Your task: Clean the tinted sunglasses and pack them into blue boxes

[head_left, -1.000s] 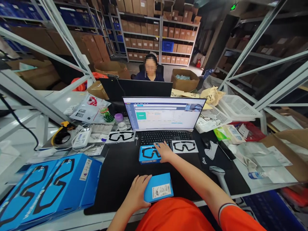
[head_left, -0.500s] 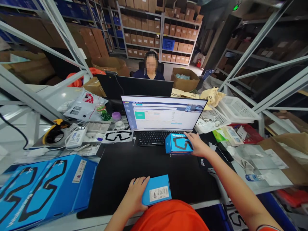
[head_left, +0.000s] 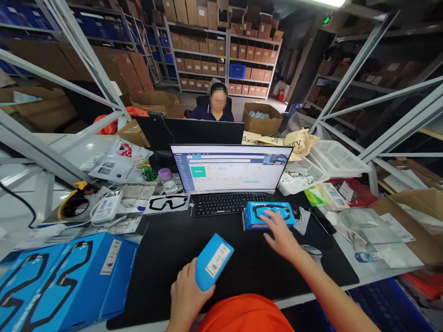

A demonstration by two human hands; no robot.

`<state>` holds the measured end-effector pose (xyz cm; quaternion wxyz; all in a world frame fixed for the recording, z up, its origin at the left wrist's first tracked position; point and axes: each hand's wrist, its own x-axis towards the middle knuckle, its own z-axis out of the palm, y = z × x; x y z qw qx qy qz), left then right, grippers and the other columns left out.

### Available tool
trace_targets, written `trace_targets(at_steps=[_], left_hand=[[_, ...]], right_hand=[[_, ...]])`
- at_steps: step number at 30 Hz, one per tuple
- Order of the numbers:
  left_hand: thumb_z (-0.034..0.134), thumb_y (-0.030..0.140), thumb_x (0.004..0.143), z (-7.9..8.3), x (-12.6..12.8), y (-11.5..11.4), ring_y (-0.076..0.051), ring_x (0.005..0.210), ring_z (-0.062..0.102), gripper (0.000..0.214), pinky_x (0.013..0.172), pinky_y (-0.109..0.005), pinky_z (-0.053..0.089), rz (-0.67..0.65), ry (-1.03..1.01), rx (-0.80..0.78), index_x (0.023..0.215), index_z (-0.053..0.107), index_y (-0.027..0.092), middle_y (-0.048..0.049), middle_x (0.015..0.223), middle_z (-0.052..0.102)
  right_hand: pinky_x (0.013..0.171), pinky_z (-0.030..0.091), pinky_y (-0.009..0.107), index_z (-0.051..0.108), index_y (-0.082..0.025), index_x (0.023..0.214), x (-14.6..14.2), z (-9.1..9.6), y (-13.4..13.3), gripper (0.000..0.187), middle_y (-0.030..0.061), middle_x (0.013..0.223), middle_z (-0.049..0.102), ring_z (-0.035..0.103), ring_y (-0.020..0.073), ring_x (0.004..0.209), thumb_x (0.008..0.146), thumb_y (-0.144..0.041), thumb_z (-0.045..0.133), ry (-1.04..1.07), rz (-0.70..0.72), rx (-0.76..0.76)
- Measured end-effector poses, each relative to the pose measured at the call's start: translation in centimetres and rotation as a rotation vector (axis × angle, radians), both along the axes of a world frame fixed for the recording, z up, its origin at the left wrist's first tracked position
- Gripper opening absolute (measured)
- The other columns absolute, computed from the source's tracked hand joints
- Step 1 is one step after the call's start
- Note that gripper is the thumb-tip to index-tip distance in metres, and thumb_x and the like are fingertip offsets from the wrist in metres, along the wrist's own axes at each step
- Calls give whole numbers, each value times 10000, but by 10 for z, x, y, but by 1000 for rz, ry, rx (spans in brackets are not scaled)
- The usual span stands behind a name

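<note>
Small blue box (head_left: 212,260) now lifted and tilted; right hand (head_left: 282,235) drawn back off the goggle box (head_left: 268,214).
Left hand (head_left: 187,295) grips the small blue box above the black mat (head_left: 166,249). Right hand is spread wide, empty, fingertips at the goggle box, which lies flat at the keyboard's (head_left: 226,203) right end.

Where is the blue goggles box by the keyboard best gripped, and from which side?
Span the box across its narrow width, thumb on the near long face, fingers on the far one, coming from above. It lies flat with its long side left to right, probably too long to span endwise, and the mouse sits close at its right end.
</note>
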<state>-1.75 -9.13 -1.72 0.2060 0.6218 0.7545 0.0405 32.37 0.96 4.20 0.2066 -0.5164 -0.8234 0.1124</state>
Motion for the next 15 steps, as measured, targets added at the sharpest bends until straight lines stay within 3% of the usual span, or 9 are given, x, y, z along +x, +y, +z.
trace_targets(at_steps=[2, 4, 6, 8, 11, 13, 15], left_hand=[[572, 568, 756, 2, 6, 1, -399, 1211, 540, 891, 864, -445, 462, 149, 60, -18, 1465, 332, 87, -248, 1305, 551], [462, 642, 833, 2, 11, 3, -413, 1140, 583, 938, 812, -445, 474, 170, 106, -20, 1489, 256, 4, -276, 1226, 574], [386, 658, 876, 0, 12, 7, -426, 1070, 623, 958, 781, -458, 478, 127, 102, -37, 1520, 175, -20, -290, 1198, 586], [409, 674, 865, -4, 7, 15, -448, 1048, 646, 979, 788, -484, 478, 137, -5, -98, 1544, 146, 19, -308, 1244, 581], [591, 686, 752, -12, -10, 29, -479, 1087, 647, 1084, 849, -517, 470, 203, -208, -177, 1553, 175, 83, -301, 1274, 611], [682, 664, 683, -17, -21, 35, -477, 1129, 637, 1113, 889, -515, 467, 228, -281, -176, 1533, 239, 99, -281, 1249, 648], [695, 644, 686, -24, -26, 35, -454, 1128, 650, 1001, 899, -496, 481, 262, -340, -153, 1467, 366, 111, -259, 1230, 672]], right_hand=[[1166, 319, 567, 562, -287, 1351, -30, -11, -34, 485, 102, 1344, 609, 521, 297, 1313, 879, -178, 567, 161, 124, -143], [1071, 456, 508, 621, -272, 1294, -57, -31, -60, 426, 92, 1187, 691, 638, 282, 1145, 872, -213, 596, 279, 149, -405], [1025, 498, 462, 572, -217, 1372, -81, -54, -71, 483, 124, 1243, 671, 663, 275, 1108, 892, -267, 596, 345, 82, -715], [996, 518, 448, 506, -155, 1435, -102, -77, -70, 509, 164, 1266, 666, 676, 276, 1107, 958, -334, 513, 343, 61, -869], [1079, 440, 480, 345, -147, 1537, -130, -103, -60, 652, 203, 1419, 559, 572, 304, 1287, 974, -429, 511, 318, 92, -979], [1139, 341, 535, 177, -159, 1591, -147, -112, -56, 903, 237, 1546, 387, 408, 358, 1421, 890, -490, 641, 300, 114, -1024], [1179, 248, 550, 17, -177, 1603, -159, -114, -55, 1131, 248, 1621, 197, 217, 383, 1502, 799, -504, 743, 296, 144, -1043]])
